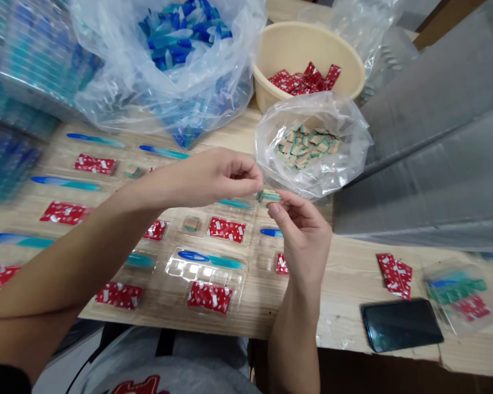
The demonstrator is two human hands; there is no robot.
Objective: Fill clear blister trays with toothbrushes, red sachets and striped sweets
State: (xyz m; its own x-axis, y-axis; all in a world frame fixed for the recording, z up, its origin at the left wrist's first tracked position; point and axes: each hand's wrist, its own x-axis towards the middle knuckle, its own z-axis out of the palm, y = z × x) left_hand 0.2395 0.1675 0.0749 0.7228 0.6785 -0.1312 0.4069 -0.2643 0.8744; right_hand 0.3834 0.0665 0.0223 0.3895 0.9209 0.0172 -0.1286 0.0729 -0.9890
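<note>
Pinching a small stack of striped squares (269, 197) between thumb and fingers, the right hand (306, 230) has it just above the tabletop (340, 284). The left hand (225, 172) meets the stack's other end with fingertips drawn together — whether they grip a piece, I cannot tell. Just beyond, a clear bag (322, 183) holds loose squares; behind it, a cream tub (265, 90) holds red packets (299, 82). Their white print is too small to read, as is any lettering on the shirt's red badge (137, 386). Beneath the hands, clear trays (237, 284) carry slim blue pieces (225, 262) and similar packets. A dark-screened phone (402, 325) lies right.
</note>
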